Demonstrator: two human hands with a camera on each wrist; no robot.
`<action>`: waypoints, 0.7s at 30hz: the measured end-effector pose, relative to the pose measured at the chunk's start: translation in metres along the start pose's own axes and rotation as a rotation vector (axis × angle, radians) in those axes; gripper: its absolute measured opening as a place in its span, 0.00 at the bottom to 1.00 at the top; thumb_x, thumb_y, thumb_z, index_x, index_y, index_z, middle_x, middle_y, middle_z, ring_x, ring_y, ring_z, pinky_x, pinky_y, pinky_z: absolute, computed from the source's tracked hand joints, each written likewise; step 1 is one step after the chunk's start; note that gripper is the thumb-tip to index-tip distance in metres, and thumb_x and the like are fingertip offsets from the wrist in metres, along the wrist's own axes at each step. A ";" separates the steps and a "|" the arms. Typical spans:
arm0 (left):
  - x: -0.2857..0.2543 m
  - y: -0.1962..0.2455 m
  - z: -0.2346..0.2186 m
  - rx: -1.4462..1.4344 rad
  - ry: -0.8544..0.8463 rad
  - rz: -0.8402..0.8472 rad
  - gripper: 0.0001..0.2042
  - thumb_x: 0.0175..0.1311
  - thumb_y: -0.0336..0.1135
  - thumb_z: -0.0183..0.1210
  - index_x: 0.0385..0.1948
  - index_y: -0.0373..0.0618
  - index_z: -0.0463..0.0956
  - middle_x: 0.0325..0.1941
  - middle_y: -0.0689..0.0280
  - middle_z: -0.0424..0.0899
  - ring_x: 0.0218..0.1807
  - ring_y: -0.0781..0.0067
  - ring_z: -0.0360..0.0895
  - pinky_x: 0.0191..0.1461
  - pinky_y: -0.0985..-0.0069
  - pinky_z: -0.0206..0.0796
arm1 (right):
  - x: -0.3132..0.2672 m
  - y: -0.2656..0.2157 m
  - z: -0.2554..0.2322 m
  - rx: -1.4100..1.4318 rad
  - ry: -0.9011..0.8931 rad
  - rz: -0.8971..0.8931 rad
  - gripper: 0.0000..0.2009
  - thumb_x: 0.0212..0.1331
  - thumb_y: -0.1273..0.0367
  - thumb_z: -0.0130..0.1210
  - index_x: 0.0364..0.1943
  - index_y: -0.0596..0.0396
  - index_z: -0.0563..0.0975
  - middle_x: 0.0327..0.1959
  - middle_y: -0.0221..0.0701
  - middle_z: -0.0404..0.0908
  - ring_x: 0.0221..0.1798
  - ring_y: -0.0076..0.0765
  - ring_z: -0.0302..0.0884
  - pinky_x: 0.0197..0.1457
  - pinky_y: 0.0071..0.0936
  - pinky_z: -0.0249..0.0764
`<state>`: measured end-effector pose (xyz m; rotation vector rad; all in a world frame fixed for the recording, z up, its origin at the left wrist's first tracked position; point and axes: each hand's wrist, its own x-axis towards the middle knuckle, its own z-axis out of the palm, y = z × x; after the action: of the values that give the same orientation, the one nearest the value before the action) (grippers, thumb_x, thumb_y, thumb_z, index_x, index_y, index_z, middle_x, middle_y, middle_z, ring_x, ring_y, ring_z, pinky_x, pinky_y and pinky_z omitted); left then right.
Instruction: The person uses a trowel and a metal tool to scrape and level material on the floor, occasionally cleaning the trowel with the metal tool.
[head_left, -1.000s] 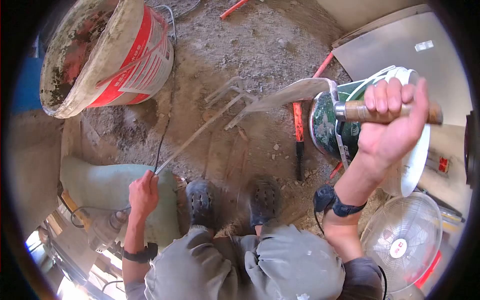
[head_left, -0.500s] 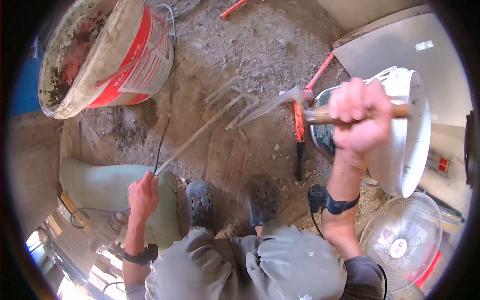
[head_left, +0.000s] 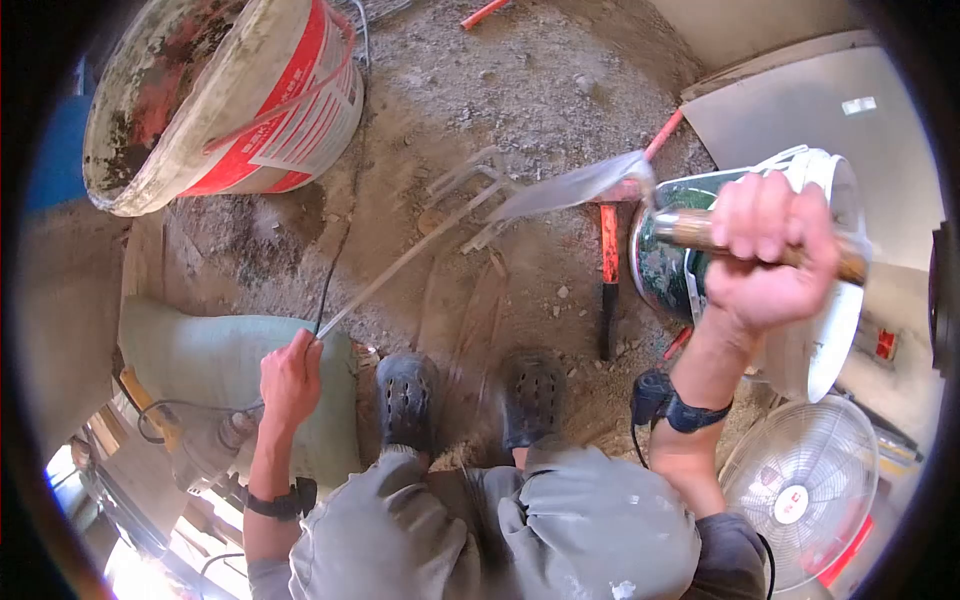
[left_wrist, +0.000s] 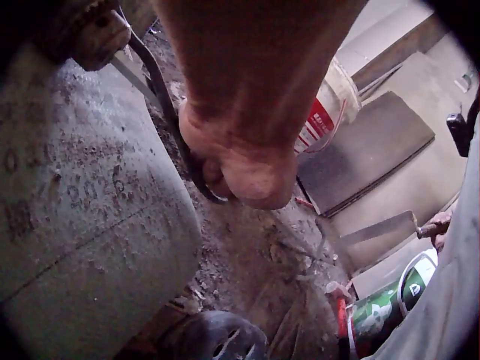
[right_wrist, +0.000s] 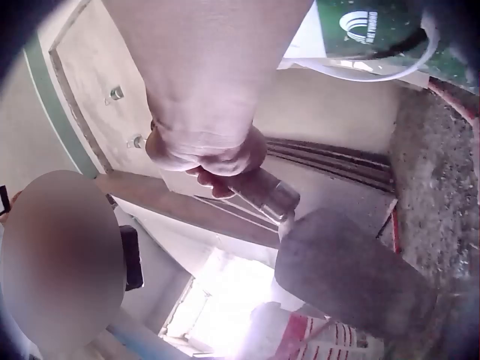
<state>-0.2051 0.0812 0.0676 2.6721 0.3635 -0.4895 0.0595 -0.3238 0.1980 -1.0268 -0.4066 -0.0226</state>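
Note:
In the head view my right hand (head_left: 770, 250) grips the wooden handle of a trowel (head_left: 575, 190), its fingers curled round it. The broad metal blade stretches left, its tip overlapping the pronged end of a mixing paddle (head_left: 410, 250). In the right wrist view that trowel blade (right_wrist: 345, 277) appears grey and flat beyond the hand. My left hand (head_left: 290, 377) holds the thin paddle shaft near its lower end, above the pale green sack (head_left: 220, 345). In the left wrist view the left hand (left_wrist: 247, 165) hides most of its grip; a dark cable runs beside it.
A large bucket (head_left: 310, 130) leans at the upper left. Beside the right hand lie a green-and-white bucket (head_left: 665, 260) and an orange-and-black hammer (head_left: 609, 280). A fan (head_left: 800, 495) stands lower right, a corded drill (head_left: 215, 440) lower left. Dust and rubble cover the floor.
The right hand with the trowel swings left, then back right, its blade passing along the paddle's pronged end. My left hand keeps its hold on the shaft. The head view shifts slightly.

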 end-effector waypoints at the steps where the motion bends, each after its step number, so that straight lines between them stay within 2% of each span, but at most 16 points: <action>1: 0.000 0.000 0.000 0.000 0.009 0.004 0.08 0.74 0.38 0.54 0.36 0.44 0.74 0.26 0.48 0.81 0.33 0.37 0.79 0.36 0.46 0.66 | 0.005 -0.006 0.003 -0.002 0.011 -0.040 0.14 0.72 0.64 0.43 0.25 0.45 0.62 0.18 0.22 0.63 0.20 0.24 0.58 0.27 0.29 0.66; 2: 0.000 0.000 0.001 -0.001 0.016 0.010 0.08 0.74 0.38 0.54 0.36 0.45 0.74 0.26 0.48 0.81 0.32 0.37 0.79 0.36 0.46 0.66 | 0.008 -0.009 0.007 -0.046 0.018 -0.047 0.15 0.73 0.63 0.45 0.24 0.44 0.62 0.18 0.22 0.62 0.20 0.24 0.57 0.27 0.28 0.64; 5: 0.001 0.000 0.001 -0.002 0.029 0.017 0.09 0.74 0.39 0.54 0.36 0.45 0.74 0.26 0.49 0.81 0.32 0.37 0.79 0.36 0.46 0.67 | 0.013 -0.002 0.023 -0.168 0.186 0.025 0.17 0.73 0.61 0.47 0.23 0.43 0.61 0.18 0.22 0.62 0.20 0.24 0.57 0.27 0.28 0.64; 10: 0.000 0.000 0.001 -0.004 0.035 0.021 0.09 0.74 0.38 0.54 0.35 0.44 0.74 0.26 0.48 0.81 0.32 0.37 0.79 0.36 0.46 0.67 | 0.028 0.016 0.022 -0.117 0.286 0.060 0.20 0.72 0.61 0.49 0.20 0.43 0.60 0.16 0.23 0.60 0.19 0.26 0.58 0.28 0.31 0.63; 17: 0.002 0.007 -0.003 -0.038 0.027 0.003 0.09 0.73 0.37 0.56 0.34 0.44 0.74 0.27 0.47 0.81 0.33 0.36 0.79 0.36 0.46 0.66 | 0.037 0.017 0.029 -0.084 0.182 0.045 0.16 0.70 0.61 0.50 0.23 0.44 0.62 0.16 0.24 0.62 0.18 0.27 0.60 0.26 0.30 0.64; 21: 0.002 0.007 -0.005 -0.032 0.047 0.021 0.08 0.73 0.37 0.55 0.34 0.44 0.74 0.27 0.47 0.81 0.33 0.36 0.79 0.35 0.46 0.66 | 0.025 0.052 0.030 -0.129 0.124 0.115 0.14 0.71 0.65 0.46 0.24 0.45 0.63 0.18 0.23 0.63 0.21 0.26 0.60 0.28 0.31 0.65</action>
<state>-0.2001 0.0775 0.0733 2.6575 0.3538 -0.4124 0.0838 -0.2679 0.1771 -1.1686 -0.2352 -0.0090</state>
